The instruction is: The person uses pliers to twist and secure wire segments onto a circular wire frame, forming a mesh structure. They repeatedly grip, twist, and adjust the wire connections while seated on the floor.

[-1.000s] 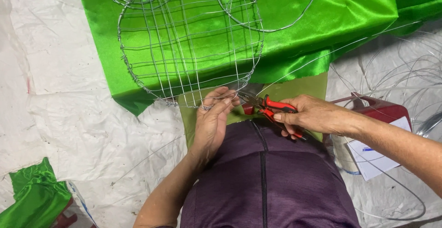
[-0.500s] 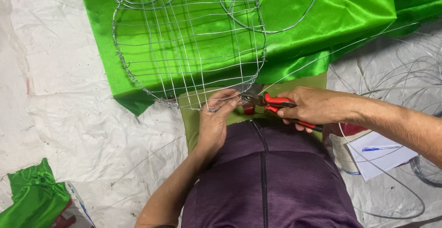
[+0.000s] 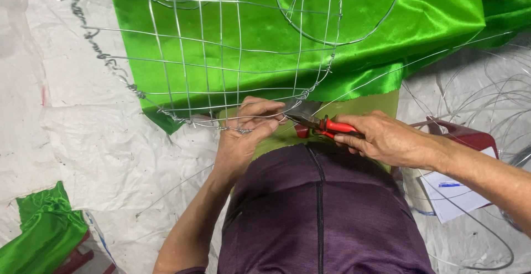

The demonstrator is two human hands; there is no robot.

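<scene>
While my left hand (image 3: 243, 133) pinches the wire frame (image 3: 221, 69) rim, fingers closed, it looks light, springy, snaggy. Right hand (image 3: 387, 140) is clenched on red-handled pliers (image 3: 319, 122); I'd grip at twisted joints, not mid-span.

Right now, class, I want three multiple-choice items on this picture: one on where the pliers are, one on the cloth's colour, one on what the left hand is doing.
1. Where are the pliers?
A. In the right hand
B. Lying on the white sheet
C. In the left hand

2. What colour is the shiny cloth under the wire frame?
A. Red
B. Green
C. Blue

3. What is the left hand doing?
A. Resting flat on the sheet
B. Holding a paper
C. Pinching the frame's lower edge

Answers:
1. A: the right hand's fingers wrap the red handles, with the tips pointing toward the frame.
2. B: the satin spread beneath the wire is bright green.
3. C: the left hand's fingers close on the wire at the frame's bottom edge, next to the plier tips.
</scene>
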